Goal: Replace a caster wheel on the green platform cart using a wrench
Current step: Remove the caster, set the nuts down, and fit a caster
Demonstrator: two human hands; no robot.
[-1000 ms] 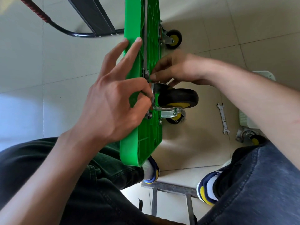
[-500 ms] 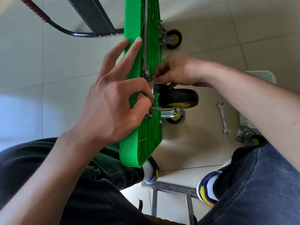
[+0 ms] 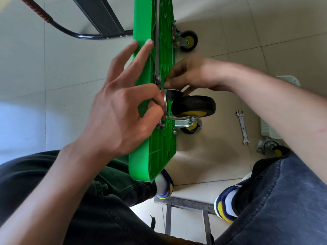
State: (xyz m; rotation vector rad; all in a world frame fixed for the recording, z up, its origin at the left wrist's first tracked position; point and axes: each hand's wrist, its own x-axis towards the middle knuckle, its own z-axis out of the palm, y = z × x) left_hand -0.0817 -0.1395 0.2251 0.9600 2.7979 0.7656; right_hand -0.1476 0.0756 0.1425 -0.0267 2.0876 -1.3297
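- The green platform cart (image 3: 155,156) stands on edge up the middle of the frame, its ribbed underside facing right. I judge it is tipped this way so the wheel mounts can be reached from both faces, and its lower end sits between my knees, which looks to steady it.
- My left hand (image 3: 116,114) is at centre left, on the smooth deck side. Two fingers lie straight up along the cart's edge as a brace; thumb and forefinger pinch at the rim of the mounting plate, I think holding a bolt from turning, though the bolt itself is hidden.
- My right hand (image 3: 192,75) comes in from the right, fingers curled and pinching something small at the upper corner of the plate. Likely a nut being run by hand; it is too blurred to be sure.
- The caster wheel (image 3: 193,106), black tyre with yellow hub, juts right from the cart at centre frame, its plate against the ribs. So the wheel seems seated, fasteners not yet tightened.
- Two other fitted casters show: one at top (image 3: 188,40), one just below the new wheel (image 3: 190,127).
- A loose caster (image 3: 272,147) lies at right edge, probably the old one.
- The wrench (image 3: 242,128) lies on the floor tiles, right of centre, well apart from both hands, awaiting final tightening.
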